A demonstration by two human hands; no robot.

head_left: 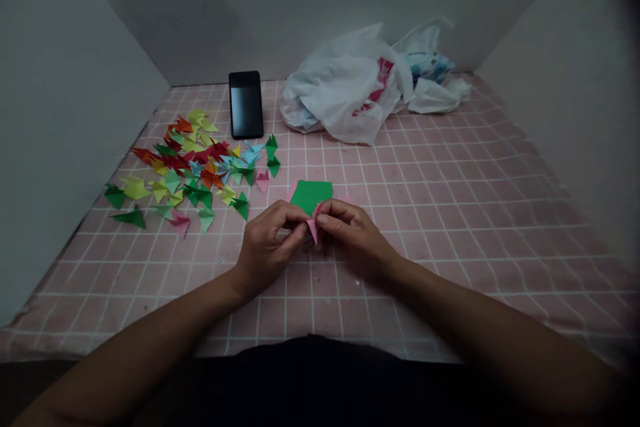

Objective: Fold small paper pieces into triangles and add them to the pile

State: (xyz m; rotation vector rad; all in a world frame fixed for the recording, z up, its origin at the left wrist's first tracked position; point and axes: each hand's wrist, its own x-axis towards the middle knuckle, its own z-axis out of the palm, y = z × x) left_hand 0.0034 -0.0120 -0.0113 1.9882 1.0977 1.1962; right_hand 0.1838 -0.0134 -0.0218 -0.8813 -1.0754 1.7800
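Your left hand (267, 240) and right hand (361, 239) each hold, in a closed fingertip grip, the small pink folded-paper piece (313, 230), at 6 o'clock from the flat green paper sheet (312, 194). The step appears to be fold-shaping; the next move calls for light, precise pressure.

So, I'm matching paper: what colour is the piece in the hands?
The held paper is pink, best seen in the head view.

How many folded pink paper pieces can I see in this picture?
3. One pink piece is between the left hand and the right hand; a second pink piece lies at the near edge of the colourful group, a third pink piece at its right side. Others may be hidden.
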